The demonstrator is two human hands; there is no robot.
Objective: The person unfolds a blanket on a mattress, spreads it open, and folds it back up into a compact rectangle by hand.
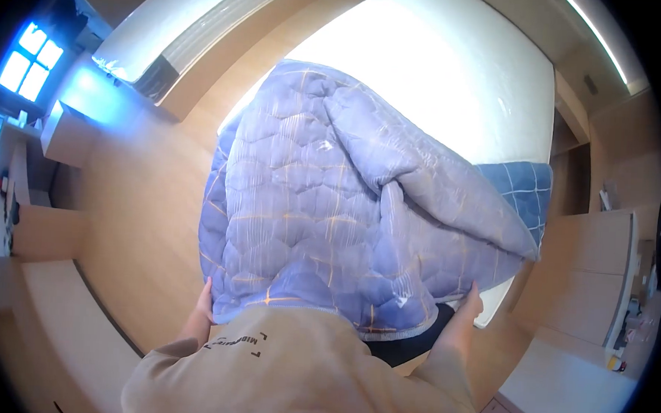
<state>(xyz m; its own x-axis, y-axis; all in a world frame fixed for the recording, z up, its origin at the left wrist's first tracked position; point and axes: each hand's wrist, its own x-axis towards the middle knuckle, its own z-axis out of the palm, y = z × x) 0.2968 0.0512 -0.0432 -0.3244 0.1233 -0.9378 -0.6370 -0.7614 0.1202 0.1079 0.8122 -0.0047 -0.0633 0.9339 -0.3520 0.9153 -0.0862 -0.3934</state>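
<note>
A lavender-blue quilt [294, 182] with orange and white lines lies rumpled over the near part of a white mattress [435, 70], one layer folded diagonally across its right side. My left hand [203, 306] holds the quilt's near left edge, most of its fingers hidden by the cloth. At the near right edge, my right hand [471, 309] grips the quilt with the thumb showing and the other fingers largely out of sight. The quilt's near border rests against my brown shirt. A darker blue checked piece of bedding [520, 188] pokes out from beneath the folded layer.
Another pale mattress [172, 22] stands at the upper left beside a wooden panel [227, 48]. Wooden floor [139, 226] runs along the left. Cabinets [577, 279] stand to the right, and a pale bench-like surface [77, 328] is at the lower left.
</note>
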